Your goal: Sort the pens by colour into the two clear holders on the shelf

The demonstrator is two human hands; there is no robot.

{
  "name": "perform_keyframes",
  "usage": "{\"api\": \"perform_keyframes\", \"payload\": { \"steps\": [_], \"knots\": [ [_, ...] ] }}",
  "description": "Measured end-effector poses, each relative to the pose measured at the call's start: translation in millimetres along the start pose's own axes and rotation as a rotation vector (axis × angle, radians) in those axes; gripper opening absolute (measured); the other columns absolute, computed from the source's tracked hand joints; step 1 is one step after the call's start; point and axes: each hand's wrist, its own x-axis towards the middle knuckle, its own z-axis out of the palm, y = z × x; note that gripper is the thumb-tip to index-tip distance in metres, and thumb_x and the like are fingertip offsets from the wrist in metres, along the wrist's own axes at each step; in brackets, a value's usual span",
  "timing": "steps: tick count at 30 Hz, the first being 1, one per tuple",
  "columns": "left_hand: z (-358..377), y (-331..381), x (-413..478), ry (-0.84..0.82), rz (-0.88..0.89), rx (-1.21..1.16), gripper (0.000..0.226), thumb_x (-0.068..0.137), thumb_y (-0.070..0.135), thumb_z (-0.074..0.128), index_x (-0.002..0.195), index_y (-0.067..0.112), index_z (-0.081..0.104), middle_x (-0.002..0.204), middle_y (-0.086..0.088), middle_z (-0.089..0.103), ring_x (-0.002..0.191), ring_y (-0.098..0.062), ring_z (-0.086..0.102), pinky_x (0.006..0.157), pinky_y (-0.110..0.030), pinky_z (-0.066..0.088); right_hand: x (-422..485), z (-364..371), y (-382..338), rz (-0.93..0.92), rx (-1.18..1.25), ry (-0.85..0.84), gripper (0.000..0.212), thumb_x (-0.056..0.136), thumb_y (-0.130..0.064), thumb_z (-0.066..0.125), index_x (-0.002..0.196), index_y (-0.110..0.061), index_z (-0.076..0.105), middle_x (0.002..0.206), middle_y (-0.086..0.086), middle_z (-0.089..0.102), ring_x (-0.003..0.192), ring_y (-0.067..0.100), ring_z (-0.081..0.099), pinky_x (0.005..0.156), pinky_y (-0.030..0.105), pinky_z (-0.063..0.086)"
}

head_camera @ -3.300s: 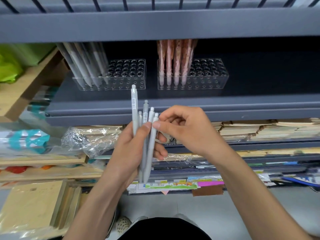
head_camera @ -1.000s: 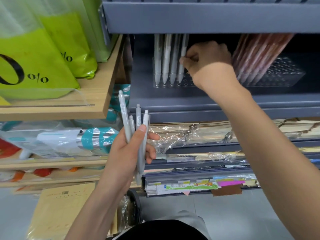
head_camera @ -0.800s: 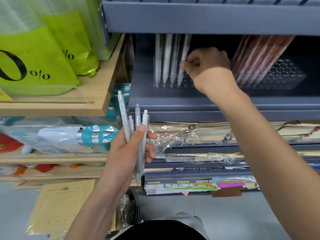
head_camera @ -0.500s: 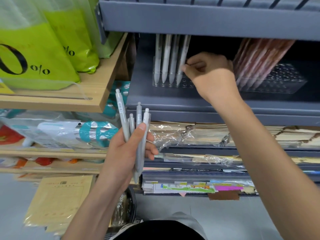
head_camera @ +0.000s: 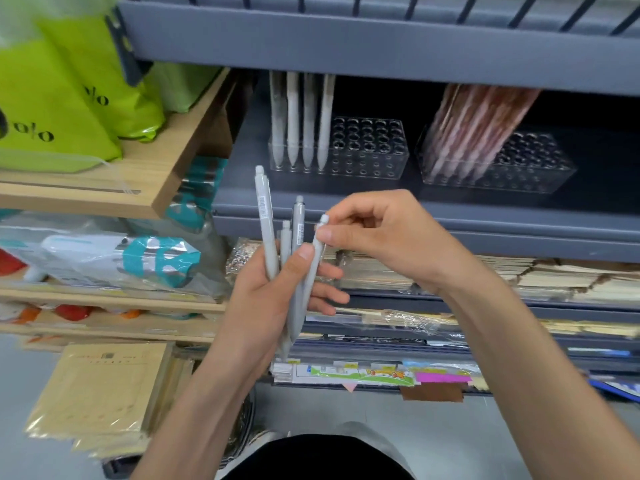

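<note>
Left hand [head_camera: 266,299] grips a bunch of grey pens [head_camera: 266,230] upright below the shelf [head_camera: 381,202], tops fanned, probably so that one draws free easily. Right hand [head_camera: 384,237] pinches the rightmost pen [head_camera: 308,282] at its top. Left holder [head_camera: 367,147] carries four standing greys [head_camera: 299,119]. Right holder [head_camera: 519,164] carries the reddish pens [head_camera: 478,126].

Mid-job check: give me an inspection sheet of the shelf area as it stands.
Surface: grey shelf bears left holder and right holder.
Job's things: four grey pens stand in left holder; pinkish pens lean in right holder; bunch of four more grey ones in hand.
Clutter: green bags, wrapped packets, paper stacks.
Hands: left hand grips the bunch; right hand pinches the rightmost pen near its top.
Cables: nothing seen.
Surroundings: wooden shelf at left, grey floor below.
</note>
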Motion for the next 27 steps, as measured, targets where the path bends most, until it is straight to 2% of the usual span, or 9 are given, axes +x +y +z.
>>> {"api": "perform_keyframes", "payload": {
  "steps": [4, 7, 9, 11, 15, 18, 20, 23, 27],
  "knots": [
    [11, -6, 3, -0.027, -0.062, 0.053, 0.038, 0.097, 0.037, 0.05, 0.11, 0.005, 0.067, 0.092, -0.018, 0.077, 0.081, -0.037, 0.076, 0.065, -0.033, 0.061, -9, -14, 3, 0.027, 0.092, 0.062, 0.007, 0.085, -0.016, 0.074, 0.086, -0.01, 0.071, 0.072, -0.001, 0.067, 0.064, 0.01, 0.059, 0.058, 0.02, 0.048],
    [17, -10, 6, -0.053, -0.112, 0.099, 0.041, 0.097, 0.039, 0.049, 0.112, 0.004, 0.064, 0.095, -0.016, 0.078, 0.083, -0.035, 0.076, 0.066, -0.032, 0.061, -12, -22, 3, 0.013, 0.177, 0.251, 0.01, 0.093, -0.015, 0.064, 0.091, -0.006, 0.064, 0.073, 0.014, 0.069, 0.059, 0.019, 0.062, 0.051, 0.028, 0.05],
    [22, -13, 5, -0.069, -0.124, 0.127, 0.041, 0.095, 0.041, 0.051, 0.114, 0.006, 0.061, 0.094, -0.013, 0.078, 0.074, -0.031, 0.076, 0.06, -0.03, 0.06, -11, -25, 3, 0.001, 0.266, 0.403, 0.01, 0.097, -0.017, 0.058, 0.092, -0.008, 0.057, 0.076, 0.021, 0.069, 0.057, 0.024, 0.061, 0.049, 0.034, 0.05],
    [26, -17, 4, -0.066, -0.121, 0.164, 0.045, 0.092, 0.042, 0.053, 0.113, 0.003, 0.057, 0.088, -0.011, 0.077, 0.057, -0.025, 0.069, 0.05, -0.029, 0.054, -12, -26, 4, -0.008, 0.305, 0.471, 0.011, 0.098, -0.02, 0.057, 0.095, -0.01, 0.054, 0.075, 0.017, 0.07, 0.054, 0.023, 0.06, 0.049, 0.033, 0.051],
    [30, -20, 4, 0.029, -0.109, 0.131, 0.042, 0.09, 0.042, 0.056, 0.102, 0.002, 0.056, 0.073, -0.003, 0.069, 0.043, -0.016, 0.051, 0.043, -0.026, 0.044, -16, -27, 13, -0.021, 0.275, 0.286, 0.014, 0.093, -0.014, 0.064, 0.103, -0.005, 0.061, 0.083, 0.017, 0.072, 0.061, 0.019, 0.065, 0.058, 0.027, 0.055],
    [29, -17, 5, 0.071, -0.108, 0.072, 0.031, 0.089, 0.04, 0.055, 0.092, 0.01, 0.062, 0.074, -0.005, 0.068, 0.043, -0.015, 0.048, 0.043, -0.024, 0.044, -17, -31, 18, 0.003, 0.237, 0.092, 0.023, 0.088, -0.004, 0.068, 0.11, -0.006, 0.066, 0.088, 0.018, 0.072, 0.069, 0.019, 0.068, 0.064, 0.025, 0.056],
    [27, -17, 5, 0.081, -0.106, 0.057, 0.032, 0.091, 0.039, 0.055, 0.095, 0.008, 0.062, 0.075, -0.006, 0.069, 0.043, -0.016, 0.049, 0.043, -0.024, 0.044, -15, -32, 18, 0.001, 0.198, 0.064, 0.019, 0.088, -0.003, 0.067, 0.107, -0.005, 0.068, 0.083, 0.015, 0.073, 0.069, 0.019, 0.069, 0.065, 0.025, 0.056],
    [24, -15, 6, 0.116, -0.116, 0.021, 0.035, 0.092, 0.04, 0.054, 0.104, 0.007, 0.061, 0.078, -0.01, 0.072, 0.046, -0.019, 0.055, 0.046, -0.025, 0.048, -4, -34, 13, -0.043, 0.21, 0.23, 0.01, 0.09, -0.005, 0.065, 0.1, -0.007, 0.067, 0.08, 0.01, 0.074, 0.07, 0.021, 0.072, 0.066, 0.029, 0.059],
    [16, -13, 5, 0.124, -0.139, 0.024, 0.035, 0.095, 0.045, 0.05, 0.108, 0.016, 0.064, 0.076, -0.012, 0.071, 0.048, -0.023, 0.059, 0.046, -0.029, 0.05, 22, -39, 6, -0.21, 0.201, 0.659, 0.01, 0.091, -0.007, 0.061, 0.09, -0.017, 0.062, 0.079, 0.004, 0.073, 0.074, 0.02, 0.073, 0.068, 0.03, 0.059]
  ]
}}
